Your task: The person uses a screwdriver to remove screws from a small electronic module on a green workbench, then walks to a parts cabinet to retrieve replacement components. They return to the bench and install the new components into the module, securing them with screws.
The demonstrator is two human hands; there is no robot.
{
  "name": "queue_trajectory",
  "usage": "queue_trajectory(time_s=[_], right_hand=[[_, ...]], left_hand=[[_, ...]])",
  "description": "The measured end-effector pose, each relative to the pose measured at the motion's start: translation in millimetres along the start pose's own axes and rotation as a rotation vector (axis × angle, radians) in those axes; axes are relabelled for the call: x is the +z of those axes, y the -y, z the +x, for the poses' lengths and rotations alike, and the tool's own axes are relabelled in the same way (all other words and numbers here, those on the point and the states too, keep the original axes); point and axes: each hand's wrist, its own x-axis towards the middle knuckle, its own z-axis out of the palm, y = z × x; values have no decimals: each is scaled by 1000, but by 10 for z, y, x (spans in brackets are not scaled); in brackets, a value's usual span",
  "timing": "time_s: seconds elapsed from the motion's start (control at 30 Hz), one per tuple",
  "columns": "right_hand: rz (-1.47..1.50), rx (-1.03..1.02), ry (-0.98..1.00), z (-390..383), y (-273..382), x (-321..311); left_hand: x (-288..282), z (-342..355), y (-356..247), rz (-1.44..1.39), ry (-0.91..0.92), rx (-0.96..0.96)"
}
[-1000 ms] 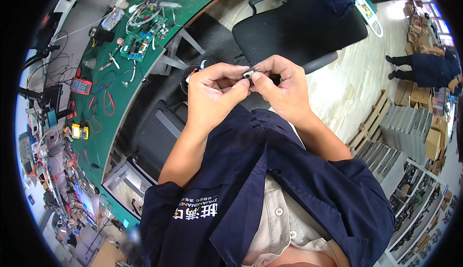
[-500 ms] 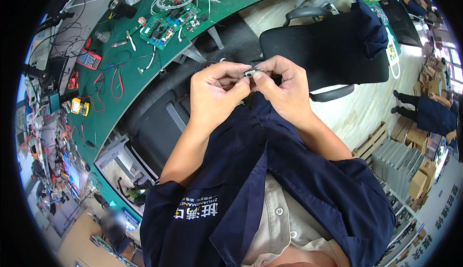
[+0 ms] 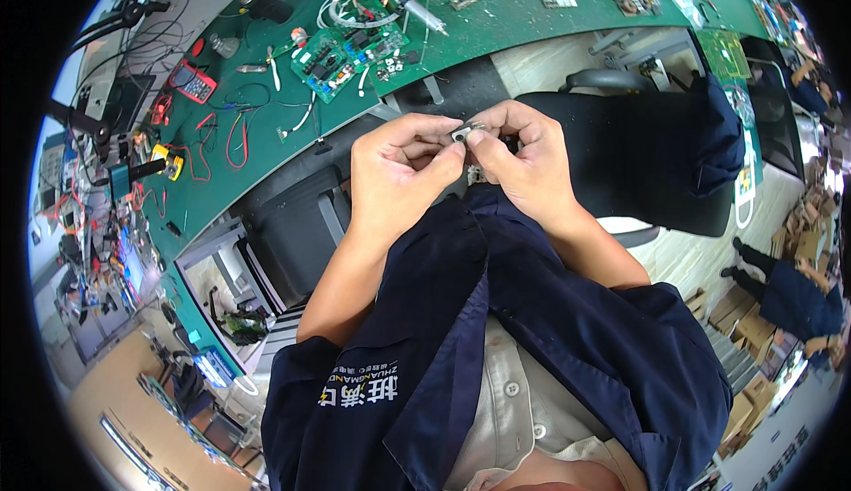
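Between my two hands, in front of my chest, is a small silvery and dark part with a round hole [image 3: 460,136]. My left hand [image 3: 396,169] pinches one side of it between thumb and fingers. On the other side, my right hand [image 3: 530,159] grips it with thumb and index finger, and the fingertips nearly meet. Most of the part is covered by the fingers, so its exact kind cannot be made out. Just below the hands, a small pale object [image 3: 476,175] shows in front of my dark jacket.
Ahead, the green workbench [image 3: 496,30] carries a circuit board [image 3: 332,70], a syringe-like tube [image 3: 414,8], a red multimeter [image 3: 192,81] and loose leads. A black chair [image 3: 620,145] with a dark garment stands at right. Another person [image 3: 789,287] stands far right.
My view has shifted, so the bench and chair appear lower and further right, and more of the far bench shows. Both hands keep their grip, with the part tilted slightly differently.
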Motion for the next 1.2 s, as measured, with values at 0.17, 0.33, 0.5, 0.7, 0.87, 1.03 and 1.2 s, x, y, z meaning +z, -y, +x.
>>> queue_trajectory(time_s=[0.17,0.33,0.5,0.7,0.87,1.03,1.2], right_hand=[[26,40,136,333,-7,134],[32,68,217,473,-59,494],[74,70,293,550,-192,943],[39,67,334,545,-278,1526],[-18,118,339,548,-394,1890],[-70,76,335,537,-631,2105],[-75,180,360,591,-779,2288]], left_hand=[[-175,37,-49,-2,-149,3],[-418,-156,-120,17,-279,48],[-811,-383,-126,58,-362,89],[-1375,-633,-130,-58,-360,140],[-1744,-784,-65,-60,-365,167],[-1993,-903,118,-124,-370,163],[-2188,-1008,253,-121,-426,147]])
